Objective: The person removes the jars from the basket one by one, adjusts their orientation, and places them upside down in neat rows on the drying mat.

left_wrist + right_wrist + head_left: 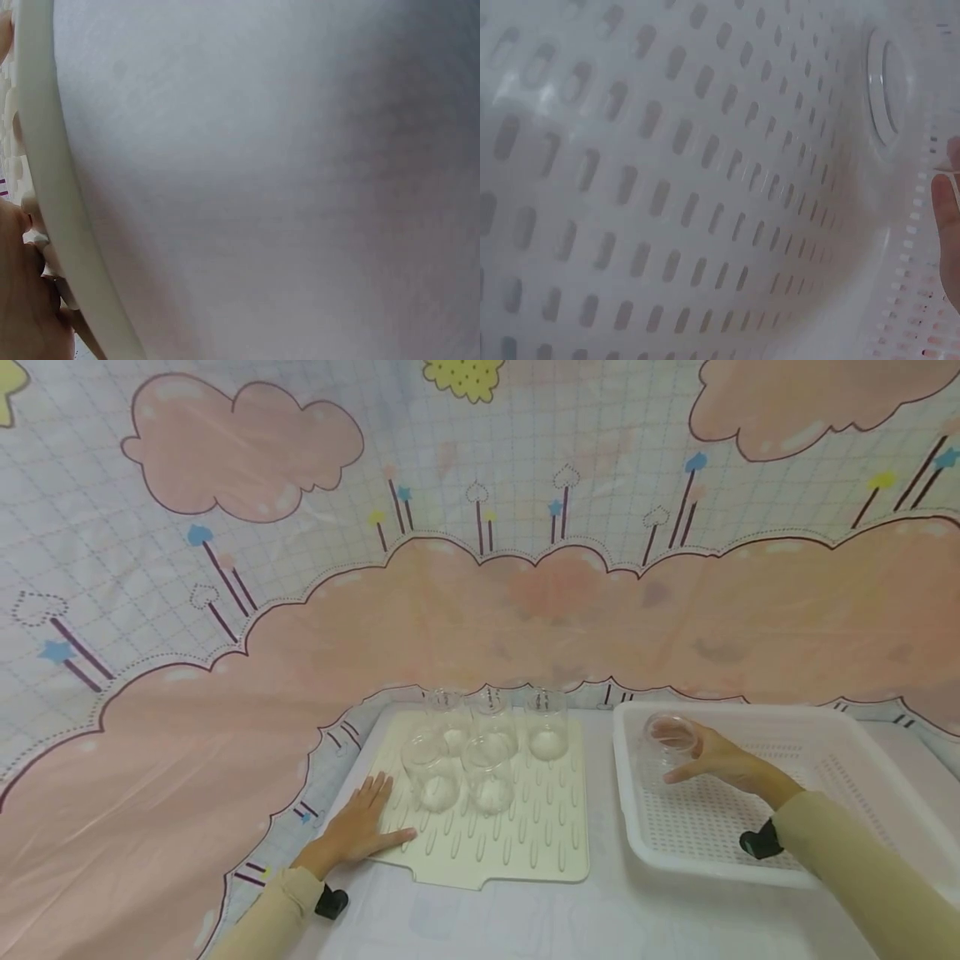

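My right hand holds a clear drinking glass at the left end of the white perforated basket. Its thumb is at the near side of the glass and the fingers lie behind it. In the right wrist view, fingers show at the right edge. My left hand rests with spread fingers on the left edge of a cream ribbed drying mat. Several clear glasses stand upright on the mat, including a front left glass and a back right glass.
A white cloth covers the table. Behind it hangs a patterned curtain with clouds and small stars. The basket's raised rim stands to the right of the mat, with a strip of table between them.
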Demonstrator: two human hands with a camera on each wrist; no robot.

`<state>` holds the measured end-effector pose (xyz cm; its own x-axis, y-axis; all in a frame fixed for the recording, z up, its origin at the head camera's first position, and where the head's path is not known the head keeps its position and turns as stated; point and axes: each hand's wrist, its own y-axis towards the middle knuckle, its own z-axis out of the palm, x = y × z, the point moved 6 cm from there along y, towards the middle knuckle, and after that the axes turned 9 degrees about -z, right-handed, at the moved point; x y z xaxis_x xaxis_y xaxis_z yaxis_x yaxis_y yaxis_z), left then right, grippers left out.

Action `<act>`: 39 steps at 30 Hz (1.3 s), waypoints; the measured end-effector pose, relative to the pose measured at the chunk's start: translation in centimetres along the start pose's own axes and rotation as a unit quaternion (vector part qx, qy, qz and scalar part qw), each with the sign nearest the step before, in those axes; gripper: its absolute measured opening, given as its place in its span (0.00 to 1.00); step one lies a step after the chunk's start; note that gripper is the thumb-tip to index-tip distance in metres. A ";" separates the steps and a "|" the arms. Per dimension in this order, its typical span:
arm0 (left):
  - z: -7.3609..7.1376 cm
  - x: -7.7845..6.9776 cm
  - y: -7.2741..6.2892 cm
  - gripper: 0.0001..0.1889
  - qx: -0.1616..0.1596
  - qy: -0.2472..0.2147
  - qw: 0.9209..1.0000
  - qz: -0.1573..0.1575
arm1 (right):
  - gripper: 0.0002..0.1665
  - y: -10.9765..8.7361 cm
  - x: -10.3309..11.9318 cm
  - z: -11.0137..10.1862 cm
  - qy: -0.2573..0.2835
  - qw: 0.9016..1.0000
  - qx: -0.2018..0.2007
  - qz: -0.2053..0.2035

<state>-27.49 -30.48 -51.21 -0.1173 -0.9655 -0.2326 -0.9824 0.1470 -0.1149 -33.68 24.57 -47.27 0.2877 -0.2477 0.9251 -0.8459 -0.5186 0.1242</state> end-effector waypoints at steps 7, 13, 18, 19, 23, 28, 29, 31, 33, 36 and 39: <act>-0.2 -0.2 -0.2 0.58 0.008 0.002 1.000 -0.005 | 0.47 0.1 -0.1 0.2 0.001 1.000 -0.004 0.000; -0.2 -0.3 -0.2 0.58 0.007 0.002 1.000 -0.006 | 0.46 0.0 0.1 0.0 -0.005 1.000 -0.009 0.003; -0.1 -0.2 -0.1 0.58 0.009 0.002 1.000 -0.006 | 0.45 -0.3 0.6 -0.3 -0.019 1.000 -0.013 -0.002; -0.1 -0.1 -0.1 0.58 0.010 0.002 1.000 -0.006 | 0.45 -0.4 0.7 -0.4 -0.020 1.000 -0.015 -0.004; 0.1 0.1 0.0 0.59 0.010 0.006 1.000 -0.004 | 0.45 -0.7 1.1 -0.8 -0.029 0.999 -0.021 -0.002; 0.4 0.3 0.2 0.60 0.006 0.003 1.000 -0.004 | 0.44 -1.5 1.7 -1.1 -0.049 0.999 -0.022 0.010; 0.4 0.4 0.3 0.60 0.006 0.003 1.000 -0.005 | 0.44 -1.7 1.8 -1.2 -0.054 0.998 -0.023 0.011; 0.6 0.5 0.4 0.60 0.004 0.003 1.000 -0.003 | 0.45 -2.1 2.1 -1.3 -0.054 0.998 -0.024 0.009; 0.7 0.6 0.4 0.60 0.004 0.008 1.000 -0.004 | 0.45 -2.4 2.4 -1.5 -0.056 0.998 -0.026 0.009; 0.6 0.6 0.4 0.60 0.000 0.005 1.000 -0.003 | 0.44 -2.7 2.9 -1.7 -0.065 0.997 -0.029 0.009; 0.4 0.6 0.4 0.60 -0.001 -0.002 1.000 -0.004 | 0.44 -3.0 3.5 -1.9 -0.087 0.996 -0.030 0.007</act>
<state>-27.94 -30.93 -51.79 -0.1081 -0.9656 -0.2363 -0.9838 0.1381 -0.1146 -30.99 26.83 -43.72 0.3452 -0.3943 0.8517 -0.8740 -0.4658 0.1386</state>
